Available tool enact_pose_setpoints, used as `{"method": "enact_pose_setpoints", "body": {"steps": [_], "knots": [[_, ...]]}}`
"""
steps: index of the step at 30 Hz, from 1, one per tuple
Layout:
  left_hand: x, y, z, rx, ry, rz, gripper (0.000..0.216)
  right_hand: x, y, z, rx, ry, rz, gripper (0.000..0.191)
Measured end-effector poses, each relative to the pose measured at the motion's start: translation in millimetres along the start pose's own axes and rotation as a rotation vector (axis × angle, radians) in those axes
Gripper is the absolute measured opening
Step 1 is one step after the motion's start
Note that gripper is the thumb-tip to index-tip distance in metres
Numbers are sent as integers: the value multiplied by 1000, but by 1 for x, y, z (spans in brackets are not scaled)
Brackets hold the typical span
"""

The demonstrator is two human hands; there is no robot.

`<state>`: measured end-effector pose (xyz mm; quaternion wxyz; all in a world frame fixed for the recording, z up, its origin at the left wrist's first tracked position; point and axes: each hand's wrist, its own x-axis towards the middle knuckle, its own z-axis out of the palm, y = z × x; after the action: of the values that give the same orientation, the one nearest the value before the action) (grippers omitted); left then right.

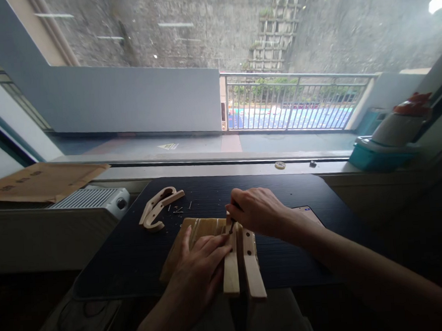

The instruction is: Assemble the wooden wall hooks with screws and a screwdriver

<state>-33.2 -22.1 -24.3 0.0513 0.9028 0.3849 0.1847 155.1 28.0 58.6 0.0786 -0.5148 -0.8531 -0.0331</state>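
Note:
Two pale wooden pieces with dark round holes lie side by side on a tan, tape-wrapped block (206, 227). My left hand (202, 257) presses across this block, its fingertips gripping the side of the left wooden piece (231, 273). One of its fingers is stretched away over the block. Closed above the far end of that piece, my right hand (260, 208) holds a small tool with a thin dark shaft (231, 227). The shaft points down at the wood; its handle is hidden in my fingers. The right wooden piece (254, 274) lies untouched beside it.
Two curved wooden hooks (158, 206) and several small screws (177, 209) lie on the dark table (288, 261). A phone-like flat device (308, 213) is partly behind my right forearm. A brown envelope (36, 181) lies left. A teal box (379, 154) stands on the right sill.

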Motion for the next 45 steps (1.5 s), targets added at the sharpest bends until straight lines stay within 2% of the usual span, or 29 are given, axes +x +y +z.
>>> {"method": "enact_pose_setpoints", "body": {"steps": [4, 10, 13, 15, 19, 22, 26, 31, 35, 38, 45], "knots": [[0, 3, -1, -9, -4, -13, 35, 3, -3, -10, -6, -52, -57, 31], [-1, 4, 0, -16, 12, -13, 37, 9, -2, -16, -136, -48, -423, 22], [-1, 3, 2, -11, 31, -13, 37, 10, 1, -10, -140, -28, -500, 20], [-1, 1, 2, -11, 33, -8, 37, 9, 1, -7, -113, -7, -437, 22], [-2, -1, 3, -18, 26, 5, 36, 10, -6, -5, -62, -15, -170, 27], [-2, -1, 3, -9, 30, 9, 36, 13, -12, -6, -63, -57, -85, 32], [-2, 1, 2, 3, 42, 8, 35, 15, -14, -18, -72, -128, -127, 31], [-2, 2, -1, 0, 18, 0, 36, 9, -6, -39, -57, -283, -379, 19], [-2, 1, 0, 1, 26, 8, 38, 6, -2, -36, -66, -252, -496, 12], [-2, -2, 3, 3, 31, 8, 39, 7, 0, -25, -49, -170, -458, 14], [-3, -5, 7, 2, 38, 19, 36, 7, 0, -10, 22, -101, -132, 26]]}}
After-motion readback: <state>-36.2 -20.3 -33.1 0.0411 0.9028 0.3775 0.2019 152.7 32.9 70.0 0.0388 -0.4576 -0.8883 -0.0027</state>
